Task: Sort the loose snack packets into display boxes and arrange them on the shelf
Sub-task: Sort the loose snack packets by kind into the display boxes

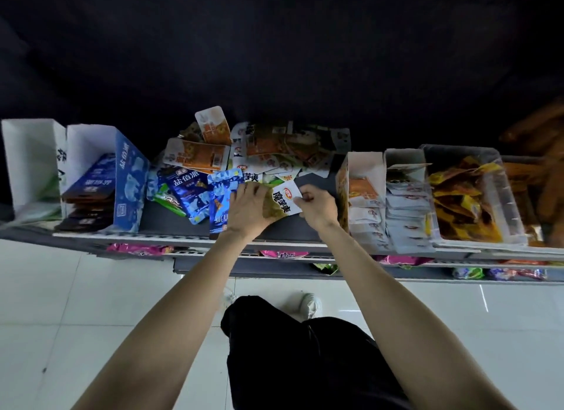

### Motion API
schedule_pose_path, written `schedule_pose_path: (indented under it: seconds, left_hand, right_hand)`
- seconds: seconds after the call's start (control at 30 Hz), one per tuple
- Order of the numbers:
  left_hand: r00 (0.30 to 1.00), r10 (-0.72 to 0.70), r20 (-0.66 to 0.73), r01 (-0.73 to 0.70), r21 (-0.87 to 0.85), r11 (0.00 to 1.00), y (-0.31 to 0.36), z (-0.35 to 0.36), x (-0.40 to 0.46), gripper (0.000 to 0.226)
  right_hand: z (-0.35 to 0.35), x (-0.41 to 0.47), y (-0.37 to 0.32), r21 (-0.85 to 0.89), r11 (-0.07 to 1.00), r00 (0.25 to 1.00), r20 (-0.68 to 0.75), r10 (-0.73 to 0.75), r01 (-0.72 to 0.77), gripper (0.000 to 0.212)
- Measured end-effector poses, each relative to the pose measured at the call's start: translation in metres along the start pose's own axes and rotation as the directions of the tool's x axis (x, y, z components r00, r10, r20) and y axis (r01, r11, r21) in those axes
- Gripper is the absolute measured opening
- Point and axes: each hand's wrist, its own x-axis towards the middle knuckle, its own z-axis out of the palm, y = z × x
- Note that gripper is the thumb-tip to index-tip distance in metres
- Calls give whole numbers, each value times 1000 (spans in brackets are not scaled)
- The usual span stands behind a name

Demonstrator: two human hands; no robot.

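A heap of loose snack packets (268, 147) lies on the middle of the shelf (171, 237), orange and white ones at the back, blue ones (186, 192) at the left. Both hands meet over a white-and-green packet (282, 200) at the heap's front. My left hand (248, 206) grips its left side, fingers curled over it. My right hand (317, 206) pinches its right edge. A blue display box (129, 183) with dark packets stands at the left. Two white display boxes (366, 165) (404, 162) filled with white packets stand at the right.
A white box (29, 159) stands at the far left. A clear bin (506, 196) of yellow-orange packets sits at the far right. Lower shelves hold pink (283, 254) and green packets. Below are white floor tiles, my dark trousers and a white shoe (309, 304).
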Motion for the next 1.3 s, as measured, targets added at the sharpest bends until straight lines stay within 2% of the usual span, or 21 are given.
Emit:
schedule_pose_path:
  seconds: [0.1, 0.13, 0.17, 0.2, 0.23, 0.27, 0.3, 0.33, 0.37, 0.4, 0.47, 0.53, 0.6, 0.7, 0.83, 0.93, 1.0, 1.13, 1.23, 1.3]
  left_hand:
    - [973, 36, -228, -94, -249, 964, 9, -19, -9, 24]
    - [953, 36, -300, -142, -341, 929, 14, -26, -13, 18]
    - [929, 41, -369, -196, -394, 898, 19, -33, -17, 14]
    - [896, 59, -440, -250, -391, 886, 25, -37, -19, 13]
    - [851, 96, -516, -308, -343, 887, 31, -39, -21, 12]
    - [793, 153, -589, -370, -267, 890, 36, -39, -22, 11]
    - [730, 222, -647, -431, -182, 884, 41, -39, -23, 10]
    - [673, 287, -682, -481, -108, 870, 47, -39, -23, 9]
    - [630, 336, -700, -516, -54, 855, 52, -39, -25, 9]
    - [605, 366, -708, -538, -24, 843, 57, -40, -26, 10]
    - [596, 402, -695, -564, -6, 825, 66, -44, -26, 13]
    - [642, 454, -618, -583, -8, 813, 77, -48, -24, 18]
    - [707, 521, -479, -607, -33, 794, 93, -50, -21, 30]
    - [784, 546, -295, -609, -199, 768, 124, -52, -17, 46]
    - [846, 487, -218, -531, -439, 725, 169, -55, -9, 50]
    - [875, 436, -210, -477, -519, 709, 193, -54, 3, 48]
    - [894, 389, -223, -446, -539, 715, 199, -49, 13, 41]
    - [924, 293, -244, -379, -485, 788, 200, -39, 34, 22]
    - [933, 257, -252, -340, -383, 859, 200, -31, 44, 22]
    - [942, 236, -240, -315, -376, 872, 200, -28, 48, 25]
  right_hand:
    - [-31, -21, -3, 21, 968, 957, -153, -245, 251, 10]
    - [-41, -28, -2, 53, 953, 938, -202, -283, 299, 12]
    - [-50, -36, -3, 118, 948, 932, -250, -261, 297, 14]
    - [-60, -44, -5, 243, 938, 944, -278, -178, 249, 15]
    - [-68, -52, -9, 437, 886, 968, -247, -48, 156, 18]
    - [-75, -59, -13, 637, 770, 986, -149, 74, 39, 22]
    - [-83, -66, -16, 766, 640, 989, -42, 145, -61, 26]
    - [-89, -71, -16, 810, 576, 987, 21, 158, -110, 28]
    - [-94, -74, -15, 811, 575, 990, 36, 136, -109, 28]
    - [-99, -79, -15, 789, 610, 995, 17, 95, -72, 26]
    - [-107, -85, -12, 676, 736, 997, -76, 16, 40, 22]
    - [-118, -90, -7, 496, 857, 979, -197, -48, 142, 18]
    - [-133, -96, -1, 235, 929, 913, -362, -190, 287, 14]
    - [-161, -109, 17, -178, 900, 730, -532, -428, 398, 16]
    - [-200, -129, 35, -360, 814, 520, -634, -572, 456, 18]
    - [-219, -117, 37, -495, 733, 443, -586, -678, 467, 25]
    - [-227, -100, 35, -551, 686, 457, -512, -727, 475, 28]
    - [-232, -67, 30, -622, 625, 569, -326, -755, 472, 36]
    - [-226, -45, 27, -669, 599, 582, -295, -758, 440, 37]
    - [-223, -33, 26, -692, 573, 585, -264, -767, 440, 38]
